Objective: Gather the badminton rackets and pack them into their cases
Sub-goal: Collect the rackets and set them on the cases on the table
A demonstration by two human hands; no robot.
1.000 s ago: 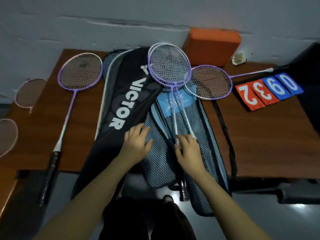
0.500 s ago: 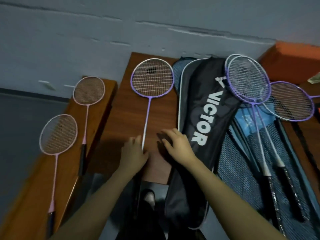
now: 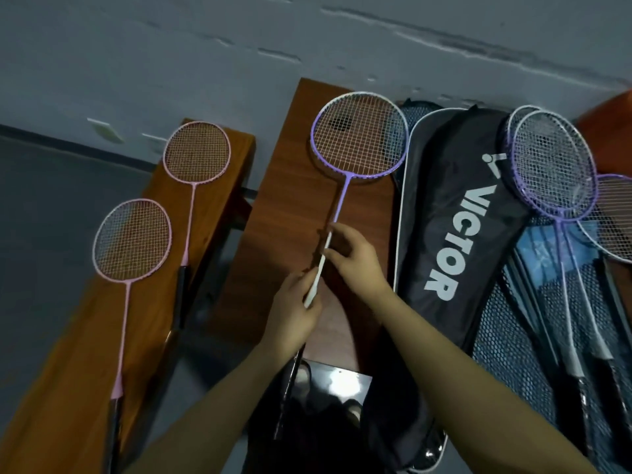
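Observation:
A purple racket [image 3: 359, 138] lies over the brown table [image 3: 287, 213], its head touching the edge of the black VICTOR case [image 3: 455, 227]. My left hand [image 3: 295, 307] grips its white shaft near the handle. My right hand [image 3: 355, 256] pinches the shaft a little higher up. Two more purple rackets [image 3: 550, 165] rest stacked on the blue mesh case [image 3: 533, 323] at the right, with another racket head [image 3: 612, 220] beside them. Two pink rackets [image 3: 196, 152] [image 3: 131, 239] lie on the wooden bench at the left.
The wooden bench [image 3: 85, 336] runs along the left, apart from the table by a gap. A grey wall [image 3: 239, 46] stands behind. An orange block [image 3: 615, 138] shows at the right edge. The dark floor lies at the far left.
My view has swung left from the cases. Both hands left the two rackets on the mesh case, moved to the single purple racket and closed on its shaft.

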